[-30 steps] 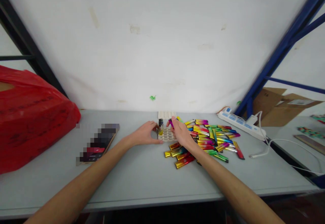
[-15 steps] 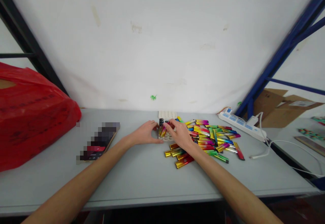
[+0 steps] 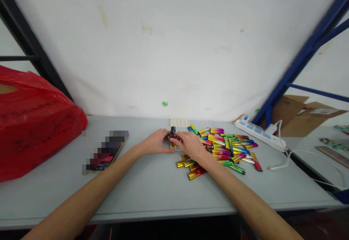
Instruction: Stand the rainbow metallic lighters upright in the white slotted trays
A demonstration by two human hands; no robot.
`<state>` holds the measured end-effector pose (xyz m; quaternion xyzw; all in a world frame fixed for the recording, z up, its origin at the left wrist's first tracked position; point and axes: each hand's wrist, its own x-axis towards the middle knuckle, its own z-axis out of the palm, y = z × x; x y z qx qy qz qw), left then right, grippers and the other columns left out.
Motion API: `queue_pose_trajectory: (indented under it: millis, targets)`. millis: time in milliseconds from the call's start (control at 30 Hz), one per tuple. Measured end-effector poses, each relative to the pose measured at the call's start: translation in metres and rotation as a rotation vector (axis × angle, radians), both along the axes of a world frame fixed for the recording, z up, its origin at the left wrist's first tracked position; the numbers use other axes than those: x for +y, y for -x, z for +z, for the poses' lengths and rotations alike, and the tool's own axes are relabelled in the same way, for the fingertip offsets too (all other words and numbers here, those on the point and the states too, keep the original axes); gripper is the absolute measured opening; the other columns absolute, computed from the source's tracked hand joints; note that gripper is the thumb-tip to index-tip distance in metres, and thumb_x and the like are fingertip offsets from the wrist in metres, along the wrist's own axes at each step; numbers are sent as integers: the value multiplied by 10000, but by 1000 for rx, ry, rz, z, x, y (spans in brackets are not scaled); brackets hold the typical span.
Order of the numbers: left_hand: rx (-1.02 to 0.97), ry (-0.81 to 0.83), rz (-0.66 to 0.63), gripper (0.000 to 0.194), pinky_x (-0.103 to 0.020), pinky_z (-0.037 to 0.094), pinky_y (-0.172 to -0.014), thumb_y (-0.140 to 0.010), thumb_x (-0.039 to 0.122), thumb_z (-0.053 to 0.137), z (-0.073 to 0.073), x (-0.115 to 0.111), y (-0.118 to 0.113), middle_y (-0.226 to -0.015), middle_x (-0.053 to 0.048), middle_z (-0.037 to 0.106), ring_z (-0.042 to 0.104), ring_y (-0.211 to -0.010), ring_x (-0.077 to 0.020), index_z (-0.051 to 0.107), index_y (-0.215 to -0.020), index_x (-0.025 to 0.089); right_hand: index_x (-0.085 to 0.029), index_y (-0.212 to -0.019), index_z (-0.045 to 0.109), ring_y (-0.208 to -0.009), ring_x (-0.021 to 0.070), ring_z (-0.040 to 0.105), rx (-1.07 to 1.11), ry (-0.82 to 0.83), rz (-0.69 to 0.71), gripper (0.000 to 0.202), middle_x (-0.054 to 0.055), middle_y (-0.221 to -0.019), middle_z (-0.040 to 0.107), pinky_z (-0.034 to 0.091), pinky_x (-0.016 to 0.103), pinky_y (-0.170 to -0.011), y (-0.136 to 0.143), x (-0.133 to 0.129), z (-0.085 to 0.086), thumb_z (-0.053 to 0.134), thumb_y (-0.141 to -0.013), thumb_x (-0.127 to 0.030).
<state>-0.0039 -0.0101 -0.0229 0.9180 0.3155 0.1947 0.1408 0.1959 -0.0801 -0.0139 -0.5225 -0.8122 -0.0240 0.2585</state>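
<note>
Near the middle of the table is a small whitish tray [image 3: 176,148] with round holes, mostly hidden by my hands. Several lighters [image 3: 172,130] with black tops stand upright at its left side. My left hand [image 3: 156,142] curves around the tray's left side, thumb along the near edge and fingers by the standing lighters, steadying it. In the fingertips of my right hand [image 3: 189,143] is a lighter, mostly hidden, close to the standing ones. A loose pile of shiny lighters [image 3: 218,147] in gold, red, green, purple and blue lies beside and under my right forearm.
Behind my hands, a second whitish holed tray [image 3: 180,122] lies by the wall. A phone [image 3: 109,151], partly pixelated, and a red plastic bag [image 3: 40,123] are at left. At right are a white power strip [image 3: 260,134] with a cable and a cardboard box [image 3: 294,116].
My right hand has moved slightly left and down, bringing its lighter against the upright ones in the tray. My left hand has stayed in place.
</note>
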Motion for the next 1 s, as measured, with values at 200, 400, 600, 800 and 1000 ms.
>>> queue_pose_trajectory:
  millis: [200, 400, 600, 800, 1000]
  targets:
    - [4, -8, 20, 641, -392, 506, -805, -657, 768, 736, -1, 1, 1, -962, -90, 670, 626, -906, -295, 632, -944, 204, -206, -990, 687, -869, 222, 643, -29, -44, -34, 393, 93, -913, 710, 446, 328, -827, -19, 5, 5, 381, -1092, -432]
    - [16, 9, 7, 694, -410, 512, -863, -658, 773, 739, -2, 2, 2, -1024, -112, 674, 632, -966, -318, 644, -1014, 185, -96, -1331, 596, -1278, 280, 546, -115, 20, -247, 361, 207, -1372, 612, 395, 413, -1089, -74, 29, -11, 372, -1062, -184]
    - [12, 12, 9, 707, -416, 518, -869, -653, 773, 744, -2, 2, 2, -1035, -118, 676, 640, -968, -323, 651, -1022, 177, -112, -1123, 732, -1090, 250, 672, -230, 240, -236, 287, 175, -1141, 738, 443, 321, -999, -97, 35, -16, 472, -1026, -182]
    - [13, 9, 5, 686, -410, 516, -858, -661, 757, 750, 1, 0, 1, -1020, -114, 676, 641, -953, -317, 655, -1006, 172, -134, -1202, 733, -1091, 252, 670, -247, 269, -274, 300, 165, -1177, 726, 445, 302, -960, -105, 33, -7, 541, -973, -160]
    - [50, -8, 9, 672, -400, 508, -857, -680, 756, 742, 1, -1, 1, -1020, -108, 667, 631, -955, -306, 639, -996, 172, -155, -1157, 755, -1042, 258, 652, -254, 274, -307, 274, 149, -1113, 707, 458, 316, -908, -112, 35, -6, 592, -983, -290]
